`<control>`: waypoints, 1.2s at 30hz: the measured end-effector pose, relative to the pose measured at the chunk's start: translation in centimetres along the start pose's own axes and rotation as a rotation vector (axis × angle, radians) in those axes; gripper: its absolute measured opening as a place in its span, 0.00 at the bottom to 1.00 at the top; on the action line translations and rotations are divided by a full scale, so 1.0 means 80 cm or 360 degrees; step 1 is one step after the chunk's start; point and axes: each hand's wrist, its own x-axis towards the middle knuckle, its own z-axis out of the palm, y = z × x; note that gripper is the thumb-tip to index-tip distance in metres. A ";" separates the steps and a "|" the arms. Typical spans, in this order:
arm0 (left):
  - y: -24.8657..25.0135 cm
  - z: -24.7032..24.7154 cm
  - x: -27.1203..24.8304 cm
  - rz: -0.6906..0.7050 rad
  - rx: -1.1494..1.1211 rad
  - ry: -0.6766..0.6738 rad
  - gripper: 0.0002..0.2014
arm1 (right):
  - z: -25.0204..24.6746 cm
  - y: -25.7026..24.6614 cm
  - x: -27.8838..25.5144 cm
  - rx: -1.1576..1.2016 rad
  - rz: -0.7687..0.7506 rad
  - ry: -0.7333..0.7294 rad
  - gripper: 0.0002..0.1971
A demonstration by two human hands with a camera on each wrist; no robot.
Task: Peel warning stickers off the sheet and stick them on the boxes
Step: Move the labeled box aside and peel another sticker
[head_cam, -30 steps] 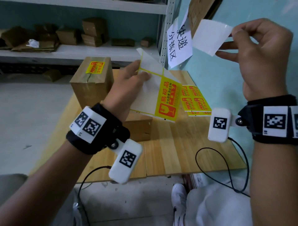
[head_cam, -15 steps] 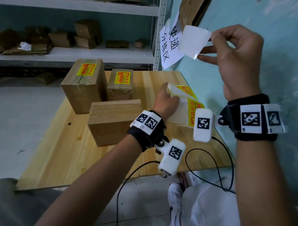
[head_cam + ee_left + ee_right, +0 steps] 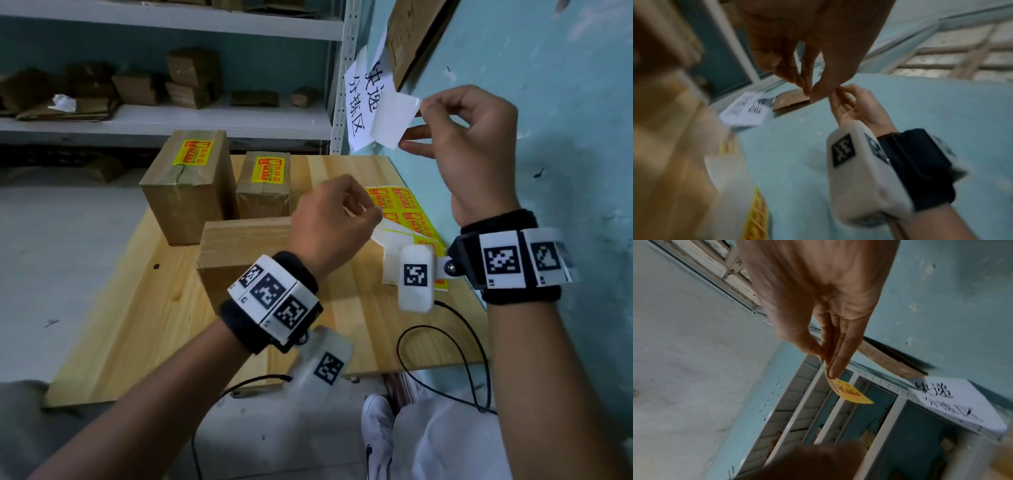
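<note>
My right hand [image 3: 423, 106] is raised by the blue wall and pinches a peeled warning sticker [image 3: 394, 118] by its corner, white back toward me. The right wrist view shows the sticker's yellow printed face [image 3: 849, 391] hanging below the pinching fingers [image 3: 825, 360]. My left hand [image 3: 335, 219] hovers over a plain cardboard box [image 3: 239, 246], fingers loosely curled and holding nothing [image 3: 809, 91]. The yellow sticker sheets [image 3: 400, 209] lie on the table to its right. Behind stand two boxes that carry yellow stickers, a tall one [image 3: 188, 192] and a smaller one [image 3: 263, 192].
The wooden table [image 3: 137, 325] stands against the blue wall on the right. A white paper sign [image 3: 359, 113] hangs on the wall near the sticker. A metal shelf [image 3: 171, 120] behind holds several cardboard boxes. A black cable [image 3: 445, 359] loops over the table's front right edge.
My left hand laid the sticker sheet down on the table and drew back above the plain box. My right hand kept the peeled sticker and drifted a little left.
</note>
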 end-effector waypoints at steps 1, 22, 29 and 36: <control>0.002 -0.012 -0.001 0.0137 0.0096 0.0087 0.06 | 0.007 -0.001 -0.003 0.0015 0.0020 -0.0013 0.04; -0.042 -0.116 0.026 0.0590 0.0425 0.0574 0.06 | 0.111 0.001 -0.053 -0.0033 0.0151 -0.0305 0.05; -0.055 -0.146 0.027 0.0028 -0.0126 0.0455 0.06 | 0.106 0.004 -0.054 -0.0082 0.0070 -0.0265 0.06; -0.071 -0.160 0.018 -0.0439 -0.1002 0.0463 0.04 | 0.118 0.018 -0.065 -0.0128 0.0188 -0.0377 0.09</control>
